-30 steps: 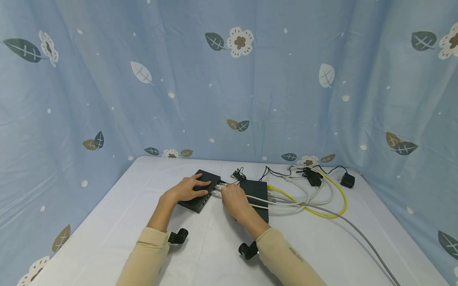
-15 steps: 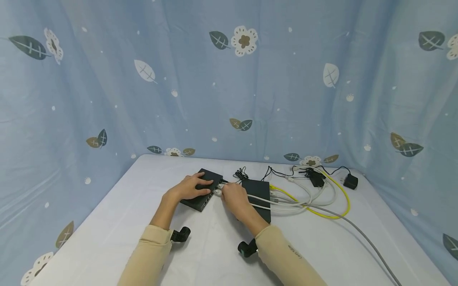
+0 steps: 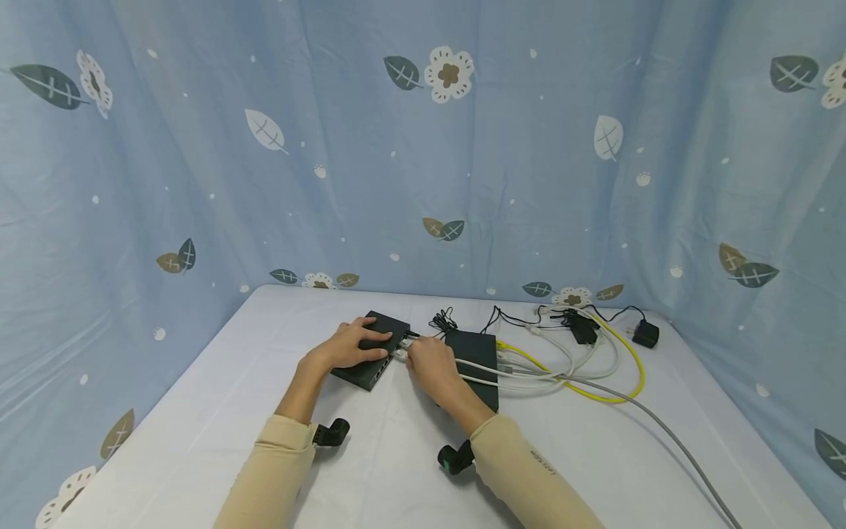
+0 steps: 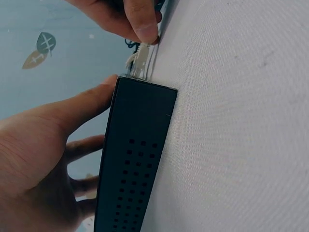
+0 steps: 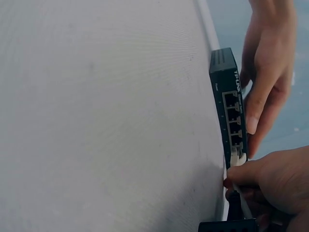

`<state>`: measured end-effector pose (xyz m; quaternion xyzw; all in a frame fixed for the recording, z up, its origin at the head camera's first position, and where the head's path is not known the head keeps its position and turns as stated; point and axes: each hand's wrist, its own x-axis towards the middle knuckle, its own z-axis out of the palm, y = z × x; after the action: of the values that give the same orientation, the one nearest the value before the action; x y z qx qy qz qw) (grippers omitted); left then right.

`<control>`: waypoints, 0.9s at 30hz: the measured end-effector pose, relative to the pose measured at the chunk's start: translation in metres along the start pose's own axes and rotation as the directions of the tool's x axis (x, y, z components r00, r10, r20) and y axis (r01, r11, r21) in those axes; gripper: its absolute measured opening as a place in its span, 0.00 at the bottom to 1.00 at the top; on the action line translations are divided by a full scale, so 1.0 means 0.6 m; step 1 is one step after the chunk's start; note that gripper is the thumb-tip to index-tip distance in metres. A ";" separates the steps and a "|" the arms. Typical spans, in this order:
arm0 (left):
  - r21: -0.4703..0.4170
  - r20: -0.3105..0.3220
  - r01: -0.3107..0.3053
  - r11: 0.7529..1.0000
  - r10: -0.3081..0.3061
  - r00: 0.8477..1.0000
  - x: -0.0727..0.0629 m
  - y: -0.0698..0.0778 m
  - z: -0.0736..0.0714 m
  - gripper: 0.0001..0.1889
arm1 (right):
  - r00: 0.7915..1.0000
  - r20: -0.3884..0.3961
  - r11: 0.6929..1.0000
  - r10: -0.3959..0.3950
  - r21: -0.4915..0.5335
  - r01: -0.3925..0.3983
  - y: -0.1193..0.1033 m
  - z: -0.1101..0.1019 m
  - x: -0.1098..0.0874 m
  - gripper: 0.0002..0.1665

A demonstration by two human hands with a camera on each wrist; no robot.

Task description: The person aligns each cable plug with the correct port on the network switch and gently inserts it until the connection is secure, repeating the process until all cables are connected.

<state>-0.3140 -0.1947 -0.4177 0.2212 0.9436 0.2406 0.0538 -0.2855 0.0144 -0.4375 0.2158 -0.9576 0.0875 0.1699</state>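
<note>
My left hand (image 3: pixel 346 347) rests on top of a black network switch (image 5: pixel 223 77) at the table's left-centre, its fingers extended. Along the side facing right runs a row of ports. Beside it my right hand (image 3: pixel 432 365) pinches a white network cable just behind its plug (image 4: pixel 139 60), between thumb and fingers. That plug sits at a port near the switch's far end; how deep it is, I cannot tell. Another white plug (image 3: pixel 400 355) is at the same row. Partly under my right forearm lies a second black switch (image 3: pixel 472 349).
White cables (image 3: pixel 522 386), a yellow cable (image 3: pixel 640 375) and a grey cable (image 3: pixel 667 433) loop right of the second switch. Behind them lie a black adapter (image 3: pixel 581 328) and another adapter (image 3: pixel 645 333). A bundled black cord (image 3: pixel 443 320) lies near the back. A blue curtain (image 3: pixel 370 162) surrounds the table.
My right hand has shifted slightly left, closer to the left switch's ports, with the cable in its fingers. My left hand stays on the switch. The head view has shifted slightly.
</note>
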 end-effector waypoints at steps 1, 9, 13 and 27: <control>-0.001 0.000 0.000 1.000 0.000 1.000 0.001 0.000 0.000 0.25 | 1.000 -0.002 1.000 0.002 0.000 -0.002 0.000 0.000 0.000 0.08; -0.004 0.006 0.010 1.000 -0.010 1.000 0.005 -0.004 0.002 0.25 | 1.000 0.003 1.000 0.014 0.013 -0.014 0.000 -0.002 0.000 0.09; -0.014 0.014 0.028 1.000 -0.027 1.000 0.005 -0.005 0.002 0.25 | 1.000 0.008 0.998 0.004 0.065 -0.005 0.000 -0.008 0.000 0.09; -0.008 0.008 0.017 1.000 -0.017 1.000 0.000 0.002 0.001 0.26 | 1.000 0.011 0.998 0.007 0.063 -0.008 0.003 0.004 0.007 0.11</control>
<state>-0.3132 -0.1937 -0.4173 0.2138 0.9443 0.2430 0.0603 -0.2907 0.0138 -0.4380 0.2177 -0.9561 0.1170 0.1575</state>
